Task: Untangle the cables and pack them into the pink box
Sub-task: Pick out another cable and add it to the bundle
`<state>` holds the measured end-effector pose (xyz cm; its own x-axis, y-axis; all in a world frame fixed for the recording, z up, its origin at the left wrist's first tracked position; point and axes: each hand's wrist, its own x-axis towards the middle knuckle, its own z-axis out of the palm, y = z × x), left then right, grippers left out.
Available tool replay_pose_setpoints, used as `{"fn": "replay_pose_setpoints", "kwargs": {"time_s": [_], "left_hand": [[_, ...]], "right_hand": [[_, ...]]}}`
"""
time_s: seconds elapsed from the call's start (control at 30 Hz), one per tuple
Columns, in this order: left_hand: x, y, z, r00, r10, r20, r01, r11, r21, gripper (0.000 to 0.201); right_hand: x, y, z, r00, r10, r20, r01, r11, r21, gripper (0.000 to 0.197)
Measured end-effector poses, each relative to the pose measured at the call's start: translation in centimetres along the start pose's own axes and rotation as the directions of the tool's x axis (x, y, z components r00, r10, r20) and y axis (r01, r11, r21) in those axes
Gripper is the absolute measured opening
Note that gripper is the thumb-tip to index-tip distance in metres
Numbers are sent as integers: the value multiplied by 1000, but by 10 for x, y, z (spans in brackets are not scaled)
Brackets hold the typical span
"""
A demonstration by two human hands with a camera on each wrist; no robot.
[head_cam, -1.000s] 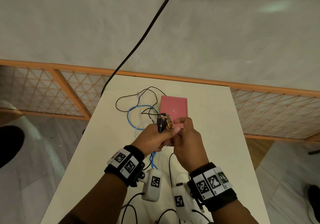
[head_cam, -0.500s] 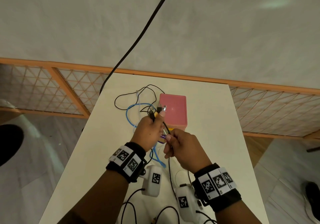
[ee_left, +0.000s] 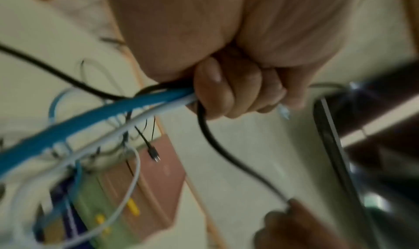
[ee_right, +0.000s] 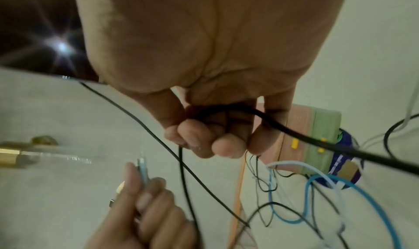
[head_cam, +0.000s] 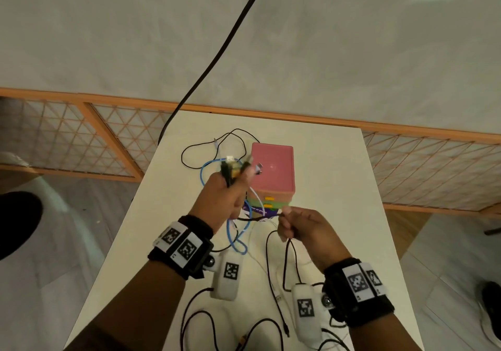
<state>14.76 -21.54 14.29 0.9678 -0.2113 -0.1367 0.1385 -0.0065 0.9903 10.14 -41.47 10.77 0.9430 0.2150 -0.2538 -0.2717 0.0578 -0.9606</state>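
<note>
Cables lay tangled on a pale surface (head_cam: pixel 333 177) seen from above, with two bare hands raised over them. The left hand (head_cam: pixel 222 198) was closed in a fist around a bundle of cable ends (head_cam: pixel 233 167), their plugs sticking up past the knuckles just left of the pink box (head_cam: pixel 272 169). The left wrist view showed a thick blue cable (ee_left: pixel 95 116), a thin white cable (ee_left: pixel 133 177) and a black cable (ee_left: pixel 217 145) all running out from under the curled fingers (ee_left: pixel 217 93). The right hand (head_cam: pixel 301 227) was held nearer the body and to the right, its fingers curled and pinching that black cable, which stretched between the two hands; a loose loop of it hung down from the right fist. In the right wrist view the black cable (ee_right: pixel 317 141) passed through the curled fingers (ee_right: pixel 211 141) and ran off toward the lower right. The pink box stood closed toward the far side of the surface, stacked on a green box (head_cam: pixel 273 204) with yellow clasps, and something dark purple (head_cam: pixel 260 211) showed beneath them. More blue cable (head_cam: pixel 238 239) looped on the surface between the hands and the boxes, and thin black cable (head_cam: pixel 206 144) curled to the left of the pink box. Both wrists wore black bands with square printed markers.
</note>
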Motion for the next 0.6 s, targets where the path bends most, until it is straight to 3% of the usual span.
{"fn": "replay_pose_setpoints", "kwargs": {"time_s": [0.07, 0.13, 0.33, 0.4, 0.47, 0.53, 0.6], "left_hand": [[-8, 2, 4, 989, 64, 135, -106, 937, 333, 36], [-10, -2, 12, 981, 67, 181, -141, 890, 435, 37], [1, -14, 20, 980, 173, -96, -115, 892, 437, 51], [10, -19, 12, 942, 196, -272, -70, 908, 413, 57], [21, -29, 0, 895, 100, -434, 40, 952, 302, 76], [22, -31, -6, 909, -56, -412, 131, 979, 157, 85], [14, -28, 1, 961, -110, -254, 146, 981, 126, 61]], "right_hand": [[1, -5, 2, 1000, 21, 5, -21, 991, 132, 31], [2, -7, 10, 999, 34, -11, -31, 986, 166, 31], [-1, -15, 22, 998, 56, 6, -56, 988, 141, 26], [-3, -18, 20, 998, 65, 19, -67, 993, 102, 27], [-4, -19, 21, 997, 72, 12, -72, 997, 31, 30], [-3, -17, 25, 997, 68, -37, -70, 997, -43, 33], [2, -12, 30, 996, 39, -82, -46, 995, -85, 33]]}}
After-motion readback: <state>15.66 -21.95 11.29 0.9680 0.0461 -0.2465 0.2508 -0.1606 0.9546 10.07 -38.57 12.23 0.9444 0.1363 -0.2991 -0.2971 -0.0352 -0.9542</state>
